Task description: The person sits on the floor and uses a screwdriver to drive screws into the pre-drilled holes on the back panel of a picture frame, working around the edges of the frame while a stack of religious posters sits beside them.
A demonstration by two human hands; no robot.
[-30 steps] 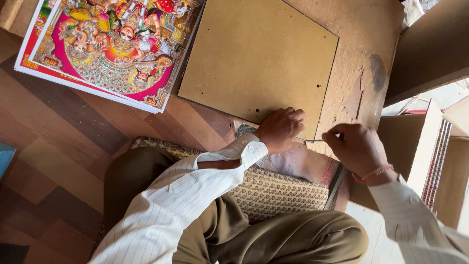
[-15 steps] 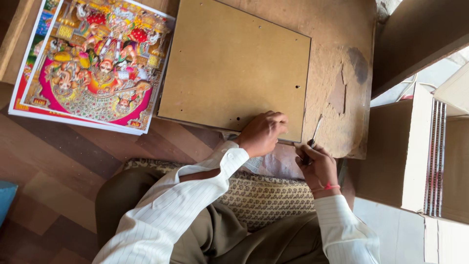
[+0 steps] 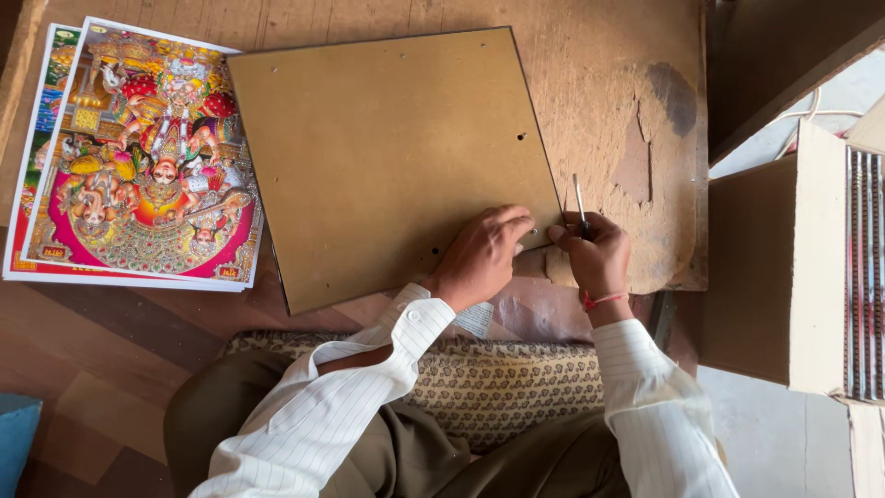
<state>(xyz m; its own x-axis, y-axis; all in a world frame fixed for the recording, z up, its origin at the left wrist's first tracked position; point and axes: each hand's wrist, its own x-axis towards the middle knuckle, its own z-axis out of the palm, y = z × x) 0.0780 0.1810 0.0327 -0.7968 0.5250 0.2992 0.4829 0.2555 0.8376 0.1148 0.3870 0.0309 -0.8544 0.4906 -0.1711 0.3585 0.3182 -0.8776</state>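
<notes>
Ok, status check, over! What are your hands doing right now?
Left hand flat on brown board, pressing its lower right corner. Right hand grips screwdriver at board's edge, tip up. Colourful prints lie left, apart.

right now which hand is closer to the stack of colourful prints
Left. The left hand rests on the brown board, which lies beside the prints. The right hand, holding a thin tool, is past the board's far edge.

Right hand (image 3: 595,254) has swung in from the side and now grips a screwdriver (image 3: 579,201) upright at the brown backing board (image 3: 387,157) edge. Left hand (image 3: 484,254) has slid along that edge, fingertips now meeting the right hand.
</notes>
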